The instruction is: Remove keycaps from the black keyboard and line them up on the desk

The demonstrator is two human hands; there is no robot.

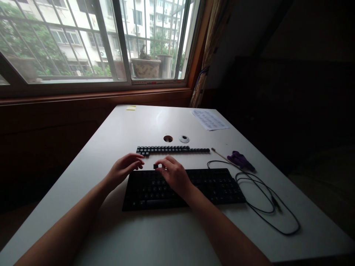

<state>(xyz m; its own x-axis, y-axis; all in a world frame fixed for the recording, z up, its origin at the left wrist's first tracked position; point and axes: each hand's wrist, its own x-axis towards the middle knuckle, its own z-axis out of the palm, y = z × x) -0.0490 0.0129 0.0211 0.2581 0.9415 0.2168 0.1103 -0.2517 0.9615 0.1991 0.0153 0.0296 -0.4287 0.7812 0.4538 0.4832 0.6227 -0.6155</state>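
Observation:
A black keyboard (216, 186) lies on the white table (155, 122) in front of me. My right hand (173, 175) hovers over its upper middle, fingers pinched on a small black keycap (155, 166). My left hand (124, 168) rests at the keyboard's upper left corner, fingers loosely curled and apart, holding nothing that I can see. Beyond the keyboard, a long row of removed black keycaps (172, 149) is lined up on the table.
The keyboard's black cable (266, 201) loops over the table at right. A purple tool (240, 159) and a thin stick (220, 154) lie near it. A paper sheet (210, 120), a yellow note (131, 108), a cable hole (168, 138) and its cap (184, 139) sit farther back.

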